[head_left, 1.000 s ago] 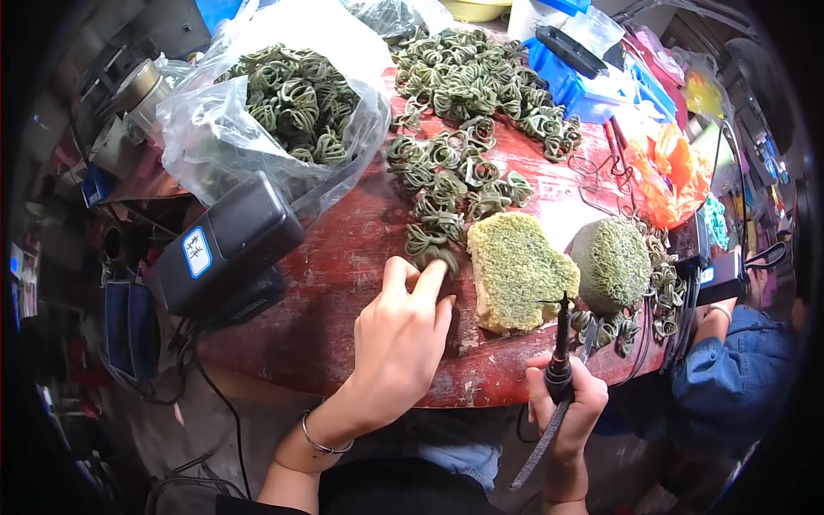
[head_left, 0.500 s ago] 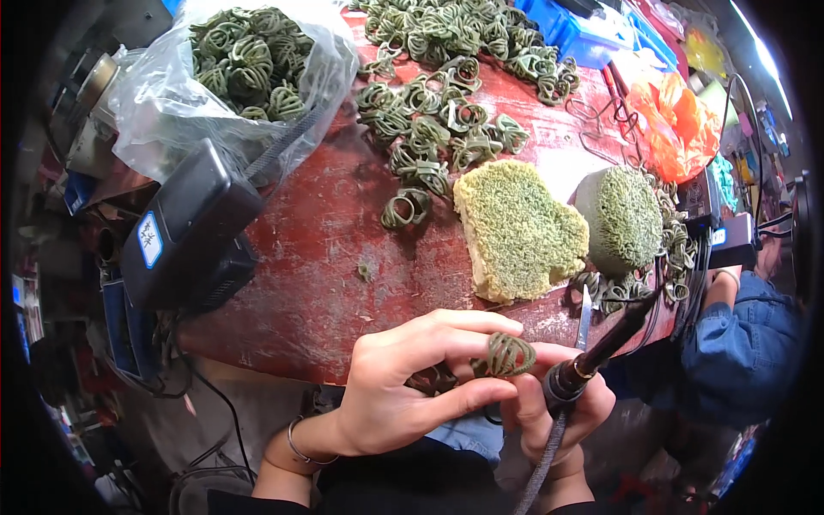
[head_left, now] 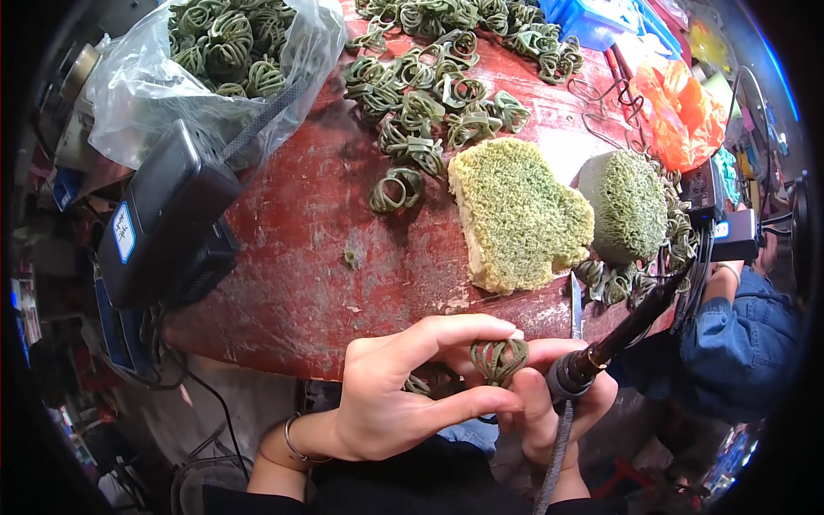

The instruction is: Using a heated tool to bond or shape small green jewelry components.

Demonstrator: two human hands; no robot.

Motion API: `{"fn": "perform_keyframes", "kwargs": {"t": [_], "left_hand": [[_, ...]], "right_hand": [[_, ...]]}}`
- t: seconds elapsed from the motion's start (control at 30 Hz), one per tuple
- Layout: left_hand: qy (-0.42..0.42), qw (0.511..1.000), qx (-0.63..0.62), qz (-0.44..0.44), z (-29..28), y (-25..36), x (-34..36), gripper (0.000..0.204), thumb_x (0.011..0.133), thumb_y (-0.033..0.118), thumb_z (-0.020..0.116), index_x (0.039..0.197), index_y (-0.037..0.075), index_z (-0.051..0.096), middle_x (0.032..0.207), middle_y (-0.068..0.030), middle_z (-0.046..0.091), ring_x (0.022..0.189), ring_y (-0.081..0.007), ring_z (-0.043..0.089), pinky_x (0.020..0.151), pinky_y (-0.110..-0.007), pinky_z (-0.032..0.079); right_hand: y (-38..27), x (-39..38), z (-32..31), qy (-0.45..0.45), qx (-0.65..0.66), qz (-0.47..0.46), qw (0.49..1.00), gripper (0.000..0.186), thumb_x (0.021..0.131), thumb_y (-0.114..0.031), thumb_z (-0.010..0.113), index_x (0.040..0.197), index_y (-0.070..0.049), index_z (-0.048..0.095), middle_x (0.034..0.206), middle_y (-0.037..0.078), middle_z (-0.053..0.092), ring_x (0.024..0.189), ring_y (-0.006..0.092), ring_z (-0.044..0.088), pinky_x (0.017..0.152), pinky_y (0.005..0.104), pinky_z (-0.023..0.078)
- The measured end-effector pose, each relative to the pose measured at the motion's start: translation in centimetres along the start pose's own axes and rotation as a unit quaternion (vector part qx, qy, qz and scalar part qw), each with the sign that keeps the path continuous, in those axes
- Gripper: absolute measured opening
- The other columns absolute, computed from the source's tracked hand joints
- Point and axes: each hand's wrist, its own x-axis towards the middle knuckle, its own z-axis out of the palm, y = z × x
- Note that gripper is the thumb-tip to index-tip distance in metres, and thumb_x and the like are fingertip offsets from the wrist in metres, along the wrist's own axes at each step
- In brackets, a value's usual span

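Both hands were up close at the near edge of the red table (head_left: 283, 287). Left hand (head_left: 382, 395) had fingers curled over the top and thumb underneath, pinching a green coiled ring (head_left: 498, 362); a second ring (head_left: 432, 378) sat in the hollow of the palm. Right hand (head_left: 590, 409) gripped a black pen-shaped tool (head_left: 625, 330), index and thumb up against the ring's right side; couldn't tell how firmly they bore on it. Tool tip pointed up and right, away from the ring.

Step in hand, my read: steadying and lining up the ring. Next move called for a firm hold, the tip swung round, and fingers kept out of its path.

Beside the work: green-topped sponge (head_left: 519, 223) just past the hands, round block (head_left: 631, 210) to its right, blade (head_left: 576, 306) near the sponge's lower corner, loose rings (head_left: 414, 129) farther up.
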Motion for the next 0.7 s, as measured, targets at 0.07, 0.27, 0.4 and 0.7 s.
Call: {"fn": "perform_keyframes", "kwargs": {"t": [0.07, 0.27, 0.4, 0.7], "left_hand": [[-0.015, 0.999, 0.028, 0.012, -0.2, -0.1, 0.1, 0.051, 0.065, 0.014, 0.082, 0.108, -0.006, 0.061, 0.101, -0.0172, 0.066, 0.091, -0.0217, 0.066, 0.081, -0.031, 0.052], [0.002, 0.999, 0.040, 0.027, 0.2, 0.0, 0.2, 0.061, 0.064, 0.011, 0.082, 0.116, -0.005, 0.055, 0.100, -0.0169, 0.066, 0.093, -0.0203, 0.065, 0.081, -0.031, 0.052], [0.063, 0.997, -0.044, 0.032, 0.8, -1.0, -0.4, 0.059, 0.068, 0.010, 0.080, 0.120, 0.000, 0.054, 0.097, -0.0117, 0.067, 0.080, -0.0128, 0.066, 0.070, -0.024, 0.053], [0.047, 0.999, 0.014, 0.020, 0.4, -0.7, -0.3, 0.049, 0.067, 0.011, 0.081, 0.111, 0.001, 0.062, 0.086, -0.0072, 0.067, 0.068, -0.0084, 0.063, 0.062, -0.021, 0.051]], "right_hand": [[0.0, 0.2, 0.0, 0.001, 0.002, -0.008, 1.000, 0.018, 0.078, 0.000, 0.069, 0.095, 0.004, 0.063, 0.064, 0.001, 0.060, 0.054, 0.0023, 0.051, 0.048, 0.0192, 0.040], [0.3, -0.2, 0.4, 0.028, 0.050, 0.009, 0.998, 0.018, 0.079, 0.000, 0.067, 0.095, 0.006, 0.062, 0.078, 0.009, 0.066, 0.064, 0.0093, 0.060, 0.057, 0.0216, 0.048], [-1.0, -0.5, 0.4, 0.022, 0.085, 0.121, 0.989, 0.017, 0.080, 0.001, 0.066, 0.095, 0.006, 0.062, 0.081, 0.011, 0.067, 0.069, 0.0117, 0.063, 0.061, 0.0240, 0.051], [-0.4, -0.8, 1.0, 0.040, 0.107, 0.120, 0.986, 0.015, 0.079, 0.002, 0.065, 0.093, 0.007, 0.061, 0.081, 0.014, 0.067, 0.068, 0.0129, 0.064, 0.058, 0.0236, 0.050]]}}
